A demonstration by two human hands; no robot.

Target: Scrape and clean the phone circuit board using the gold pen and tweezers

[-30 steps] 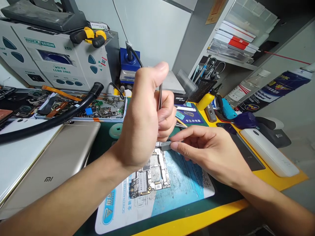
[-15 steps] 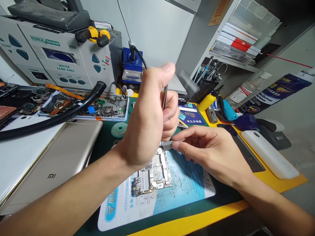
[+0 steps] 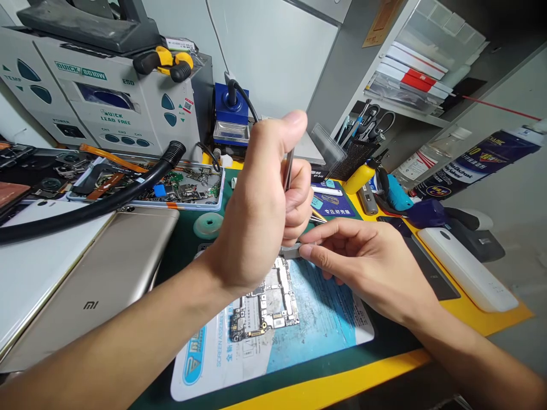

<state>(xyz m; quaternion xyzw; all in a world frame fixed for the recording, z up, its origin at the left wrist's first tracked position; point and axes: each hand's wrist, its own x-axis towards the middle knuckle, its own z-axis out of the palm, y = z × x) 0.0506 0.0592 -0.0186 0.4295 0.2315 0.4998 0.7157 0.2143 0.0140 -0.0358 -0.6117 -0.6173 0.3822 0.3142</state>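
My left hand [image 3: 258,216] is raised in the middle, thumb up, its fingers wrapped round a slim metal tool [image 3: 289,169] that looks like tweezers. That hand hides the tool's lower end. My right hand [image 3: 367,262] pinches a small flat grey piece [image 3: 291,251] between thumb and forefinger, just past the board's far edge. Below both hands a phone circuit board [image 3: 277,320] lies on a blue and white work mat [image 3: 320,336]. My left wrist covers part of the board. Whether the tool touches the grey piece cannot be made out.
At the left stand a hot air station [image 3: 106,119] with its black hose [image 3: 98,208], a gold phone back [image 3: 106,273] and a tray of boards [image 3: 192,182]. A green disc [image 3: 208,226] lies near my left forearm. A white oblong device [image 3: 468,267] sits at the right.
Both hands keep almost the same pose. The view has shifted very slightly, and the grey piece appears tilted a little flatter. The circuit board stays in place.
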